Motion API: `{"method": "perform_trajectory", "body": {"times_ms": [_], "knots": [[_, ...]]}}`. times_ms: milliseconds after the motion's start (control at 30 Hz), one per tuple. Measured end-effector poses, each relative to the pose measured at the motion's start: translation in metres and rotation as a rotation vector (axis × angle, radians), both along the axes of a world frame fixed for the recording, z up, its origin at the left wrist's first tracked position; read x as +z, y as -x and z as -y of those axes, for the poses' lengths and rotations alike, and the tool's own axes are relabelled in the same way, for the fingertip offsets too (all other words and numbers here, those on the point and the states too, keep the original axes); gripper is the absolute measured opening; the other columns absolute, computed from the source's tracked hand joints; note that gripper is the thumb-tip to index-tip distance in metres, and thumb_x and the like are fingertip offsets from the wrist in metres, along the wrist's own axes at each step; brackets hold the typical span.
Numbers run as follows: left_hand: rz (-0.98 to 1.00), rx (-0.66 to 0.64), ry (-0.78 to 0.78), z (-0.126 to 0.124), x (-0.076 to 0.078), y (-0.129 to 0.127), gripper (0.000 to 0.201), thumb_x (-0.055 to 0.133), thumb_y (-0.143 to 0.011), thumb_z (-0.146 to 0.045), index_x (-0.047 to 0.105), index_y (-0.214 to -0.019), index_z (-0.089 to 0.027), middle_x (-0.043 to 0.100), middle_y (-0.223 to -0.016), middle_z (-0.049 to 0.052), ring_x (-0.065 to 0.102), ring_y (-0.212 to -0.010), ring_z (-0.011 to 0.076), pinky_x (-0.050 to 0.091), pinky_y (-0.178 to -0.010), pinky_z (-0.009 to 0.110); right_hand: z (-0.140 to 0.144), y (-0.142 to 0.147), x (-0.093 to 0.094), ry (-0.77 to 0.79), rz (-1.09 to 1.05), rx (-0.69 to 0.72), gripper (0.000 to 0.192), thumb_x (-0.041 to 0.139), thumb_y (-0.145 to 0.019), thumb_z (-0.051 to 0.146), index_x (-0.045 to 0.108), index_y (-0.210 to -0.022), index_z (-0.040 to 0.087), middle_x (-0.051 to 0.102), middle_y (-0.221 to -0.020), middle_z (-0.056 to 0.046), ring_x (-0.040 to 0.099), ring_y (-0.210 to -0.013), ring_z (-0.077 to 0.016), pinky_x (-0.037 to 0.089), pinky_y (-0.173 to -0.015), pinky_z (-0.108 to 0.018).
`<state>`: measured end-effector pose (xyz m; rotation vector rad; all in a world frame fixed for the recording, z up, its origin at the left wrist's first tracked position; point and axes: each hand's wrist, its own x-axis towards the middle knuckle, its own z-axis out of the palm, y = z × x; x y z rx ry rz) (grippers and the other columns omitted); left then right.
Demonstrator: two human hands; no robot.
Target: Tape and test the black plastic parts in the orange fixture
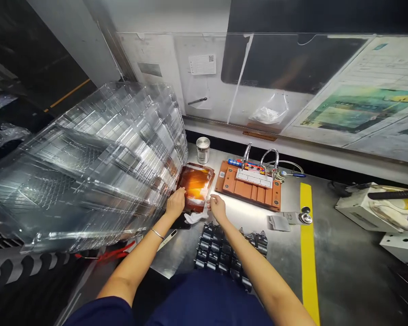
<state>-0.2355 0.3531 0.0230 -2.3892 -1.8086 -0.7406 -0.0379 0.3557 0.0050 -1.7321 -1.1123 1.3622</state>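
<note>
Your left hand point(175, 202) rests on the near left edge of the amber tray point(196, 188), fingers curled over its rim; it looks like a light hold, though whether the fingers close fully under the edge cannot be told. Your right hand point(217, 206) sits just off the tray's near right corner, fingers bent and pinched toward a white cloth point(194, 217) that lies between both hands; I cannot tell whether it actually grips the cloth.

The tray lies flat on the steel bench point(343, 253), touching the tall stack of clear trays point(98, 167) on its left and just beside the brown fixture point(250, 184) on its right. A metal can point(202, 150) stands behind it. A block of black parts point(221, 251) sits near your right forearm.

Handling judgement: the tray appears thin, glossy and translucent, so expect it to be light, somewhat flexible and slippery. Its face glares under the lamp, suggesting a surface that marks easily. Take it by the two near edges or opposite rims, not by the face, and keep it level. The cloth is soft and limp; a pinch is enough.
</note>
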Motion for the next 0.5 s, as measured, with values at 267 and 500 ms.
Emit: {"method": "perform_trajectory", "body": {"times_ms": [267,500], "knots": [[0.003,-0.074,0.109,0.002,-0.012,-0.002,0.028,0.040,-0.086,-0.008,0.066,-0.095,-0.015,0.070,-0.105,0.011,0.063,-0.104,0.0218,0.046,-0.097,0.043,-0.021,0.003,0.013,-0.007,0.373,0.184,0.025,0.054,-0.082,0.034,0.061,-0.096,0.015,0.068,-0.084,-0.013,0.064,-0.089,-0.0269,0.045,-0.075,-0.034],[0.208,-0.067,0.151,0.017,-0.012,-0.013,0.025,0.043,-0.088,-0.014,0.067,-0.097,-0.017,0.069,-0.107,0.010,0.060,-0.109,0.0234,0.039,-0.103,0.049,-0.016,-0.007,0.010,0.138,-0.202,-0.033,0.034,0.061,-0.074,0.051,0.054,-0.071,0.017,0.062,-0.063,-0.002,0.052,-0.051,-0.0107,0.037,-0.044,-0.020]]}}
